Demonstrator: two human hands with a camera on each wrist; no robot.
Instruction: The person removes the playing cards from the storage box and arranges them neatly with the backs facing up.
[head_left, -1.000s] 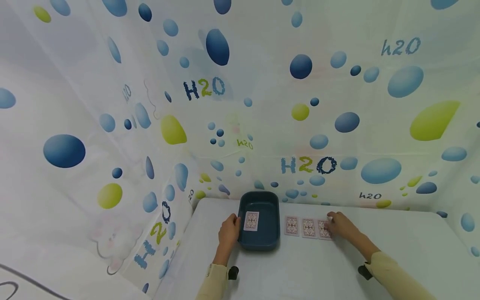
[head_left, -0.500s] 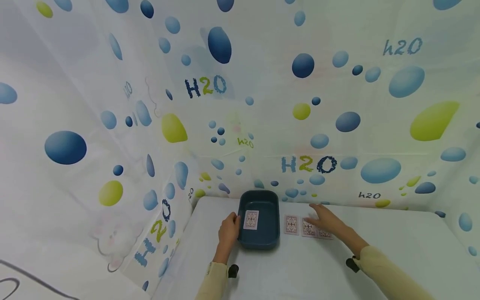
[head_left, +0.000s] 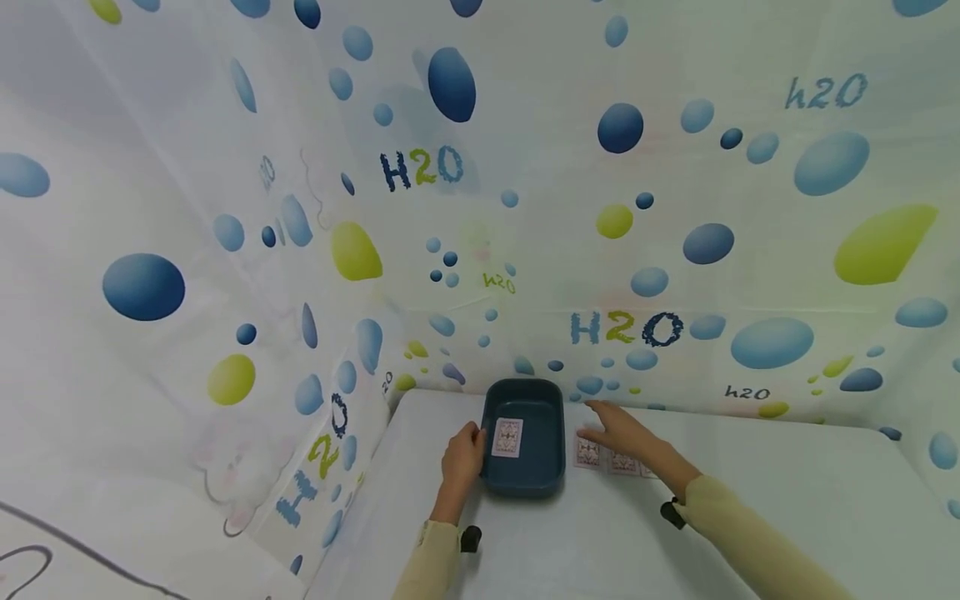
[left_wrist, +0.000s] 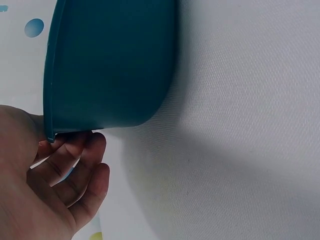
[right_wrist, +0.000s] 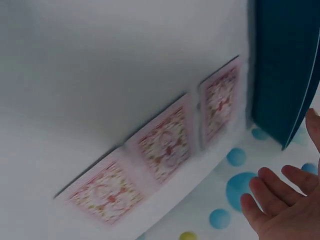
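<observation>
A dark teal plastic tray (head_left: 543, 446) stands near the back of the table, with one red-and-white patterned playing card (head_left: 507, 438) face down inside. My left hand (head_left: 462, 458) grips the tray's left side; in the left wrist view its fingers curl under the rim. To the right of the tray, three more cards lie face down in a row: the nearest card (right_wrist: 220, 104), the middle card (right_wrist: 167, 142) and the far card (right_wrist: 107, 194). My right hand (head_left: 626, 432) hovers over this row with fingers spread, holding nothing, and partly hides the cards in the head view.
A white cloth covers the table (head_left: 570, 550). Behind and to the left hangs a white curtain (head_left: 540, 250) printed with blue and green drops and lettering. The table's back edge meets it just behind the tray.
My right hand has moved left along the row, from the far card toward the tray, with its fingers spreading. The left hand stays on the tray. The head view has shifted slightly.
</observation>
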